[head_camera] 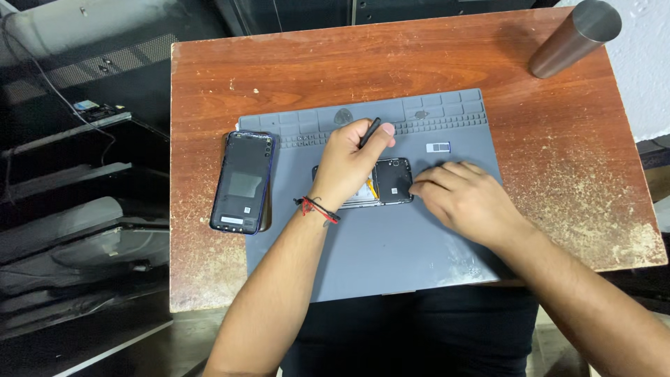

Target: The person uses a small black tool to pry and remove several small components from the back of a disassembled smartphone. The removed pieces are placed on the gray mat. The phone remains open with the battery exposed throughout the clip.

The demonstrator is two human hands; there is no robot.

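While your left hand pinches the black tool over the opened phone on the grey mat, your right hand's flat, close-set fingers could slip, letting it skid.

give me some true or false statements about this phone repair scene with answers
1. The left hand holds a thin black tool. True.
2. The opened phone lies on the grey mat. True.
3. The back cover lies to the right of the opened phone. False: it lies to its left, half on the mat and half on the wooden table.
4. The metal cylinder stands on the mat. False: it stands on the table's far right corner, off the mat.
5. The right hand rests at the phone's right edge. True.
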